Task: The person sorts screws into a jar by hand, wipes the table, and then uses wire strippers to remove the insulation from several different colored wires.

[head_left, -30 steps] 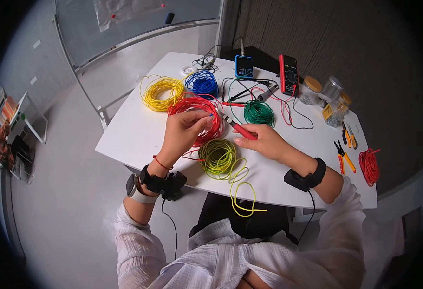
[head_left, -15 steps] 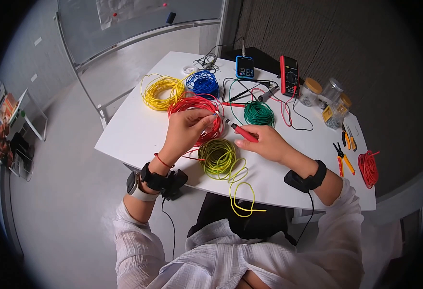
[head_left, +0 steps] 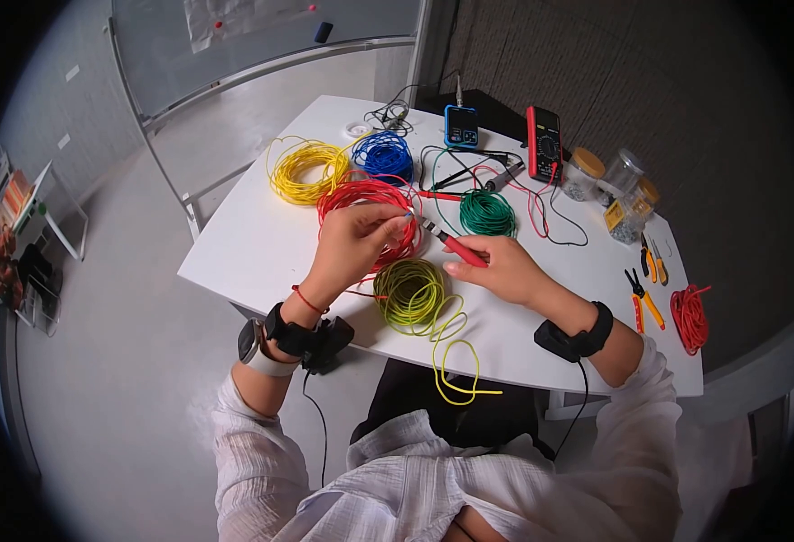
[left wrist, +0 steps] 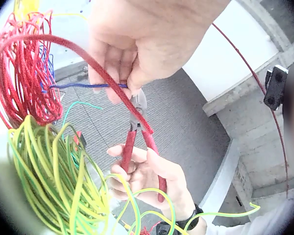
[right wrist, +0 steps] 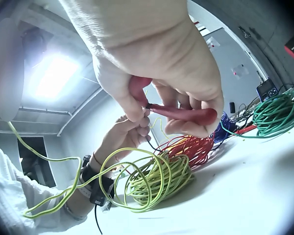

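My left hand [head_left: 357,242] pinches a blue wire [left wrist: 88,85] between thumb and fingers, above the red wire coil [head_left: 352,192]. My right hand [head_left: 503,269] grips the red handles of a pair of pliers [left wrist: 130,152], whose metal jaws reach the left fingertips at the wire's end. Whether the jaws touch the wire cannot be made out. In the left wrist view a red strand crosses in front of the pliers. The yellow-green coil [head_left: 412,294] lies on the table just below both hands, with a loose end trailing over the front edge.
On the white table [head_left: 234,244] lie a yellow coil [head_left: 302,176], a blue coil [head_left: 384,155] and a green coil [head_left: 487,213]. Behind stand a blue-framed device [head_left: 461,126] and a red multimeter [head_left: 544,144]. Jars [head_left: 584,173], wire strippers [head_left: 645,298] and a red bundle [head_left: 689,319] are at right.
Both hands keep their grips, near the same place. The pliers' tip and the left fingertips have barely shifted; the whole head view has moved slightly.
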Demonstrator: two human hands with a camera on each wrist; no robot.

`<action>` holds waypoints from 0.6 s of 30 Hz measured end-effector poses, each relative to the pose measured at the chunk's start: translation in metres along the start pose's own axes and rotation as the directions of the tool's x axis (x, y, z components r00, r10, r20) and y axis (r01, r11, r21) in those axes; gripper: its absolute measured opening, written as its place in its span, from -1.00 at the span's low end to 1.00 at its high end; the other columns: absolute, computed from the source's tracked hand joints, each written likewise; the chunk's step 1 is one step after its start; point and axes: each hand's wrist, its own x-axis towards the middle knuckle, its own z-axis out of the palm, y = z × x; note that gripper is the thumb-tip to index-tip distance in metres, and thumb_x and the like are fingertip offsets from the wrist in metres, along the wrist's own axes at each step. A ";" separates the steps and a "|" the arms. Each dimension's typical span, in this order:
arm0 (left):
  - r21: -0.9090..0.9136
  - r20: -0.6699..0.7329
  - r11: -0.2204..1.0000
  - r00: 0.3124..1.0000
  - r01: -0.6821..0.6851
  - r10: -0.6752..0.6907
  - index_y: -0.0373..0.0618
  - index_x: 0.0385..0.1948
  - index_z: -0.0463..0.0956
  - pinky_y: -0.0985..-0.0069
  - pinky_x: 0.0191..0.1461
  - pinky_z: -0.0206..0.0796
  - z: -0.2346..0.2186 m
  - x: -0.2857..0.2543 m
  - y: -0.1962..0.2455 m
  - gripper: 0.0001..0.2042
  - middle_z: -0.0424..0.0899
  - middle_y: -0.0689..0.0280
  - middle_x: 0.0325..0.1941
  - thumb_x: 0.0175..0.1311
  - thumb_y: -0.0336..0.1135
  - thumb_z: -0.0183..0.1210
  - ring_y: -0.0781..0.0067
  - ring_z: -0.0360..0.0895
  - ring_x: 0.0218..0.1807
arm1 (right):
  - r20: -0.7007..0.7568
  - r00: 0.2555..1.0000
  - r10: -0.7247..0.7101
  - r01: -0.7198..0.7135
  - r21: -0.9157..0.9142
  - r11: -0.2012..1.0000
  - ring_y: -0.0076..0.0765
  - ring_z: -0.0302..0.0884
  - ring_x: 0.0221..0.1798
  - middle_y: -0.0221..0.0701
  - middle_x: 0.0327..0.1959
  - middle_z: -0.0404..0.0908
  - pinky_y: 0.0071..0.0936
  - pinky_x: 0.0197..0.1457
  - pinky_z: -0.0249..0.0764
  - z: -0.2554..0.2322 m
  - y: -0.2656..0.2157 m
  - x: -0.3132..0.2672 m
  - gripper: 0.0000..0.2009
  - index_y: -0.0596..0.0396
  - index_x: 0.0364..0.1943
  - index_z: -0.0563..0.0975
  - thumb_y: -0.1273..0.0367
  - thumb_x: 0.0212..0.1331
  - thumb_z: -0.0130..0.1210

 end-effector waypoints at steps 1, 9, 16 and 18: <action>0.006 0.003 1.000 1.000 -0.002 0.002 -0.27 -0.30 0.58 0.66 -0.34 0.37 0.000 0.000 0.000 -0.84 0.63 0.25 -0.44 0.12 -0.41 0.17 0.64 0.51 -0.42 | 0.001 1.000 0.000 0.000 -0.001 1.000 -0.47 0.43 -0.50 -0.32 -0.56 0.53 -0.51 -0.36 0.35 0.000 0.002 0.000 -0.58 0.15 -0.16 0.53 0.12 -0.02 0.19; 0.055 0.038 0.998 0.999 -0.015 0.013 -0.30 -0.28 0.56 0.68 -0.35 0.36 0.000 0.000 0.001 -0.83 0.60 0.29 -0.45 0.15 -0.41 0.14 0.64 0.50 -0.44 | 0.002 1.000 -0.015 0.015 0.020 1.000 -0.53 0.37 -0.55 -0.36 -0.61 0.50 -0.53 -0.41 0.33 0.000 0.009 0.000 -0.61 0.18 -0.20 0.54 0.16 -0.01 0.20; 0.056 0.065 0.998 0.998 0.014 -0.018 -0.36 -0.28 0.54 0.71 -0.36 0.37 0.001 0.001 0.006 -0.83 0.58 0.34 -0.44 0.19 -0.43 0.11 0.66 0.49 -0.46 | 0.001 1.000 0.003 -0.003 -0.024 1.000 -0.52 0.37 -0.55 -0.36 -0.62 0.49 -0.53 -0.41 0.32 -0.004 0.001 -0.002 -0.61 0.18 -0.20 0.54 0.15 -0.01 0.20; 0.064 0.067 0.998 0.998 0.011 -0.016 -0.36 -0.29 0.54 0.71 -0.37 0.36 0.001 0.001 0.005 -0.83 0.58 0.34 -0.44 0.19 -0.43 0.11 0.67 0.48 -0.46 | 0.012 1.000 0.012 -0.011 -0.038 0.999 -0.51 0.39 -0.54 -0.36 -0.61 0.50 -0.53 -0.40 0.34 -0.005 0.000 -0.002 -0.60 0.19 -0.20 0.54 0.15 -0.01 0.20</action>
